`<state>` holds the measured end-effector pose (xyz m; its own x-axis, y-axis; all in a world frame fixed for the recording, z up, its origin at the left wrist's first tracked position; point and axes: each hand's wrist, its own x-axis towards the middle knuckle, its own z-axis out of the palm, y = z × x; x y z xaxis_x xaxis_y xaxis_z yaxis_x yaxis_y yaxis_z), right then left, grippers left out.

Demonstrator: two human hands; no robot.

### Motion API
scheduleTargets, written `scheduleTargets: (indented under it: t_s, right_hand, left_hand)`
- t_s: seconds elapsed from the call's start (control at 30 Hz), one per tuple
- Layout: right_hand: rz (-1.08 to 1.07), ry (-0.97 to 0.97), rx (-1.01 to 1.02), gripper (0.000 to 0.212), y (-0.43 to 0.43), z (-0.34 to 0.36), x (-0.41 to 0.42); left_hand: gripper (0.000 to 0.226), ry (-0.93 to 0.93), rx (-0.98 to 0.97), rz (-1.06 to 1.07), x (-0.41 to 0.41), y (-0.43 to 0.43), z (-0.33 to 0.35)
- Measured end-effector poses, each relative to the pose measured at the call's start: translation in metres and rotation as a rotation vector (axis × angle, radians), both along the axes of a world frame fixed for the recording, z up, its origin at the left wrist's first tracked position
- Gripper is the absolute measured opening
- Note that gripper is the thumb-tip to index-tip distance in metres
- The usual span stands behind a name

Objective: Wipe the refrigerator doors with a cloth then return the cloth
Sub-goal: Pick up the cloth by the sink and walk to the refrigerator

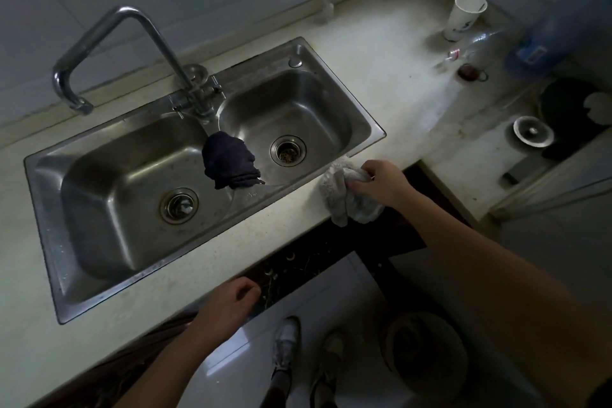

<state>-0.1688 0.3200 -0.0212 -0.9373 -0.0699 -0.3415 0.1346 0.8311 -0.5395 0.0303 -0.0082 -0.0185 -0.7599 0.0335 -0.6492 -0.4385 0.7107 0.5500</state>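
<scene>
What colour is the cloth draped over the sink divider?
Dark navy cloth, nearly black; seen in the head view.

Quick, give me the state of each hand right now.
Left hand: loosely curled at the counter's front edge, holding nothing.
Right hand: closed on the light cloth beside the sink.

Two cloths, one pale (pixel 347 195) and one dark (pixel 230 161), two sink basins (pixel 109 182) (pixel 298 109), one faucet (pixel 132 43), one paper cup (pixel 463 16).
</scene>
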Motion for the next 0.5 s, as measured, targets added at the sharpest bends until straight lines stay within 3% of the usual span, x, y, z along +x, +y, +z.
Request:
scheduleTargets:
  t_s: [0.17,0.27,0.5]
  right_hand:
    - [-0.148,-0.013,-0.167,0.029,-0.002,0.01,0.056]
    - [-0.294,-0.022,-0.327,0.028,-0.011,0.014,0.118]
    - [-0.436,-0.177,-0.474,0.019,-0.032,0.004,0.266]
  left_hand:
    - [0.021,-0.032,-0.023,0.012,0.021,-0.02,-0.012]
    - [0.036,-0.134,-0.005,0.085,0.049,-0.047,-0.041]
    - [0.024,-0.295,-0.004,0.231,0.115,-0.06,-0.043]
